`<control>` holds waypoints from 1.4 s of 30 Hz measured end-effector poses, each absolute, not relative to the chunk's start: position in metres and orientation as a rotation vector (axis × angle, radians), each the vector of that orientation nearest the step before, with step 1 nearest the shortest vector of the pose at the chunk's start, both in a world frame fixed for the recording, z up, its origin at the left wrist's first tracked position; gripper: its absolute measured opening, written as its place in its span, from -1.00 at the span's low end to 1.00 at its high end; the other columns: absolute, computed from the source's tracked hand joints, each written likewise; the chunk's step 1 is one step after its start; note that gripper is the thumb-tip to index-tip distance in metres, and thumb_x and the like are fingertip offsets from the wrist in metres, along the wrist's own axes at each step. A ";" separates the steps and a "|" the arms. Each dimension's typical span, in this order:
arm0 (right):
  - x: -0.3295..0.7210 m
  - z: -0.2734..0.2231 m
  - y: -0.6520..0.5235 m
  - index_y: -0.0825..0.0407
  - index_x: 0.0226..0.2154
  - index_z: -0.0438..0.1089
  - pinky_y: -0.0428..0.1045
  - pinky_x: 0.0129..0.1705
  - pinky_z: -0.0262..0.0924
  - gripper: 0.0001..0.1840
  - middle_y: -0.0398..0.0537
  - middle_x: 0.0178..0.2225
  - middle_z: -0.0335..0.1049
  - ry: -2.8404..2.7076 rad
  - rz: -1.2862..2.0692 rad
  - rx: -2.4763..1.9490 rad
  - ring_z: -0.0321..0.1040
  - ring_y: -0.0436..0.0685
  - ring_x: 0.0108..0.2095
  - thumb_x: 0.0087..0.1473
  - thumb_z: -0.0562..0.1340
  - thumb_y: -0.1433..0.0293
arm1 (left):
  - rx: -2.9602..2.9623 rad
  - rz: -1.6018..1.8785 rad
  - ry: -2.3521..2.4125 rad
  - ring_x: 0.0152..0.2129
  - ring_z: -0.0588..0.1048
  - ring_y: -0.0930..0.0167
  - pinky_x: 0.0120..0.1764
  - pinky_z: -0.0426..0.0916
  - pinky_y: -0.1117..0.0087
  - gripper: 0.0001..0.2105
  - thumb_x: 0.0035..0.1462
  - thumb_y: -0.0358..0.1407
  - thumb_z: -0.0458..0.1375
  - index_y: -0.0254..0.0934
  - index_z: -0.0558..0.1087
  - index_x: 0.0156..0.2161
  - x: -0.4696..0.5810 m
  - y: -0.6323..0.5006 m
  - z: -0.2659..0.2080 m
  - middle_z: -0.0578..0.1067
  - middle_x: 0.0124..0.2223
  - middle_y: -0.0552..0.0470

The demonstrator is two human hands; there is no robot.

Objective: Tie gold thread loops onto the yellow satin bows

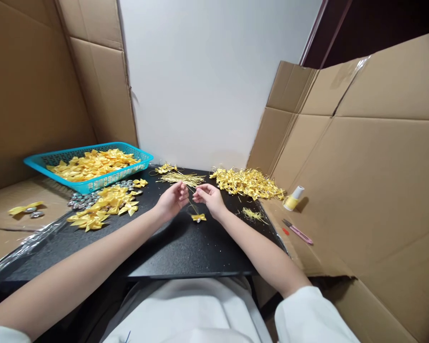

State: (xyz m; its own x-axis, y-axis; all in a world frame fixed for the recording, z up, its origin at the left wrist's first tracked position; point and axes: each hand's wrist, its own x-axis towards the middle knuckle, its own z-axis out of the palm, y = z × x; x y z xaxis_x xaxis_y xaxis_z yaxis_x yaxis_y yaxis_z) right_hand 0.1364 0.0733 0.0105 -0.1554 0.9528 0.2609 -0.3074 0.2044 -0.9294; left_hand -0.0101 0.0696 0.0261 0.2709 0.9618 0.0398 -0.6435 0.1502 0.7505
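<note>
L hand (179, 196) & R hand (210, 198) pinched gold cord (193, 207) nr bow (199, 217); slack pinch prob. might've let it slip.

The thin gold cord (193, 206) is too fine to trace fully; the white left sleeve (7, 335) and brown cardboard panel (389, 176) at right are cut off.

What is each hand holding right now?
Left hand: closed, apparently pinching a thin gold cord.
Right hand: also closed, seemingly on the same cord.
</note>
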 end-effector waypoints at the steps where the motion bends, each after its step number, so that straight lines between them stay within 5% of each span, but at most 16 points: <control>1: 0.136 0.005 0.073 0.07 -0.46 0.37 -0.11 -0.47 0.33 -0.56 -0.20 -0.58 0.44 -1.233 1.304 -0.741 0.38 -0.06 -0.59 -0.33 0.44 0.13 | 0.723 1.272 0.545 -0.74 0.06 0.60 -0.65 0.05 0.57 -0.76 0.14 -0.33 0.08 -0.31 0.27 -0.54 -0.012 0.072 0.026 0.21 -0.62 0.18; 6: 0.142 -0.004 0.067 0.08 -0.47 0.38 -0.12 -0.52 0.29 -0.60 -0.19 -0.61 0.44 -1.429 1.301 -0.764 0.36 -0.06 -0.62 -0.30 0.42 0.14 | 1.021 1.321 0.825 -0.68 0.10 0.60 -0.60 0.07 0.52 -0.80 -0.02 -0.22 0.21 -0.35 0.46 -0.37 -0.016 0.074 0.022 0.48 -0.41 0.03; 14: 0.145 0.007 0.061 0.04 -0.43 0.45 -0.11 -0.54 0.24 -0.70 -0.11 -0.53 0.49 -1.441 1.051 -0.735 0.44 0.05 -0.48 -0.19 0.36 0.17 | 1.805 0.965 0.934 -0.65 0.14 0.53 -0.53 0.04 0.46 -0.63 -0.01 -0.04 0.11 -0.35 0.48 -0.53 -0.015 0.064 0.021 0.22 -0.66 0.14; 20: 0.145 0.012 0.063 0.04 -0.45 0.42 -0.08 -0.52 0.26 -0.63 -0.12 -0.55 0.49 -1.347 1.095 -0.776 0.40 0.04 -0.54 -0.25 0.38 0.11 | 1.727 0.919 0.887 -0.66 0.08 0.53 -0.53 -0.02 0.46 -0.63 0.02 -0.05 0.09 -0.37 0.51 -0.42 -0.013 0.063 0.019 0.16 -0.66 0.17; 26: 0.144 0.013 0.063 0.03 -0.51 0.38 -0.05 -0.44 0.33 -0.57 -0.13 -0.55 0.49 -1.240 1.216 -0.758 0.38 0.01 -0.55 -0.38 0.43 0.10 | 1.539 0.949 0.840 -0.67 0.06 0.55 -0.52 -0.01 0.45 -0.75 -0.09 -0.14 0.13 -0.33 0.38 -0.54 -0.010 0.065 0.011 0.14 -0.66 0.18; 37: 0.146 0.008 0.069 0.06 -0.50 0.47 -0.14 -0.59 0.05 -0.65 -0.19 -0.53 0.40 -1.375 1.121 -0.846 0.12 -0.11 -0.63 -0.31 0.40 0.14 | 1.712 0.885 0.837 -0.61 0.18 0.51 -0.51 0.10 0.47 -0.60 -0.05 0.00 0.16 -0.37 0.55 -0.38 -0.008 0.061 0.013 0.49 -0.48 -0.03; 42: 0.153 0.007 0.072 0.05 -0.43 0.47 -0.15 -0.51 0.14 -0.68 -0.20 -0.52 0.43 -1.431 1.153 -0.850 0.20 -0.09 -0.58 -0.28 0.39 0.21 | 1.633 0.971 0.834 -0.60 0.21 0.50 -0.49 0.12 0.46 -0.58 -0.01 0.01 0.14 -0.38 0.55 -0.38 -0.009 0.064 0.008 0.45 -0.52 -0.01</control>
State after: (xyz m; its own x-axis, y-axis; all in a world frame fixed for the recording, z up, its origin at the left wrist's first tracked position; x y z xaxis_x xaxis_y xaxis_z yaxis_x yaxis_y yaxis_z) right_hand 0.1531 0.0725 0.0071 -0.1848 0.9385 0.2916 -0.0849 0.2804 -0.9561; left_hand -0.0088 0.0641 0.0078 0.4358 0.8789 0.1941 0.0595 -0.2433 0.9681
